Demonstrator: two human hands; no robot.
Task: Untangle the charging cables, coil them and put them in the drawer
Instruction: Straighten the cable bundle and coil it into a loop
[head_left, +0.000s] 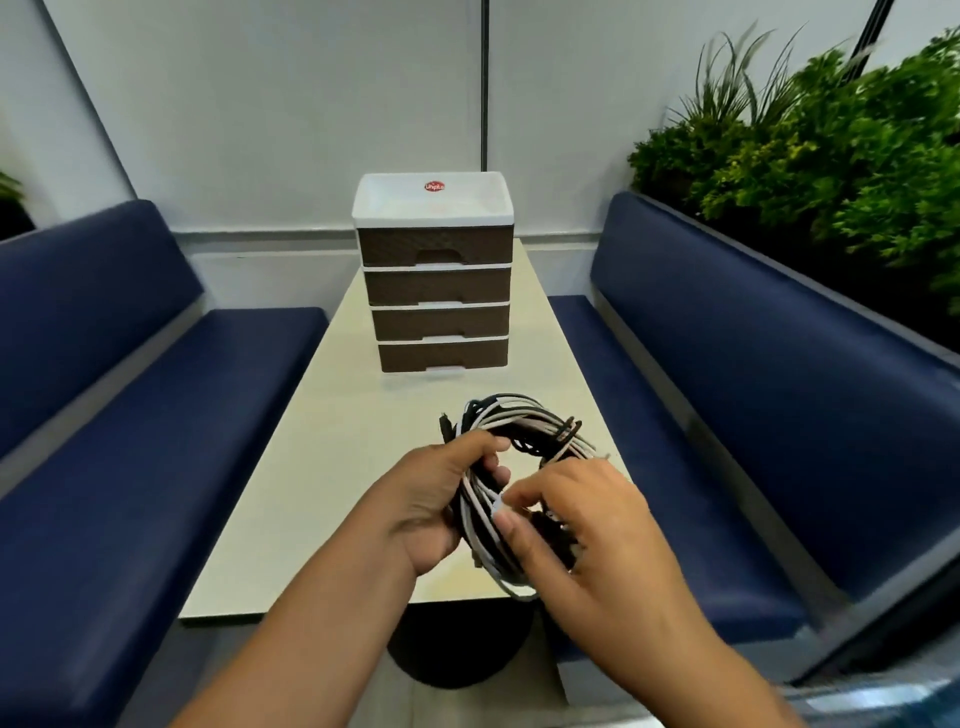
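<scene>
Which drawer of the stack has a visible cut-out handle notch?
The top drawer, directly under the white lid; the three lower drawers show only white lips.

A smooth, pale, matt laminate is being shown on the table (332, 441). Brown woven-textured plastic with glossy white trim is being displayed by the drawer unit (435, 291). Smooth black and white plastic sheathing is being seen on the cables (524, 415). Navy leather-like upholstery is being presented by the benches (727, 364).
</scene>
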